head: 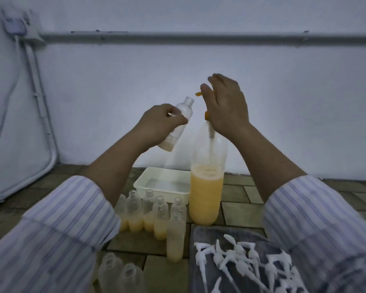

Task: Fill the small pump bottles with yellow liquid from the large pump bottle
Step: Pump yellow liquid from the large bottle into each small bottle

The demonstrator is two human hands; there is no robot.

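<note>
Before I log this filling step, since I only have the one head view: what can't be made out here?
- Large pump bottle: the right hand covers most of its orange pump head, so whether liquid is flowing cannot be told.
- Small bottle: the left hand hides its middle.
- Row of small bottles: the left sleeve covers its far left end.
- White pump tops: cut off by the bottom edge, so no full count.

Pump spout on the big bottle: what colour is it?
Orange; the pump spout shows beside the right hand in the head view.
</note>
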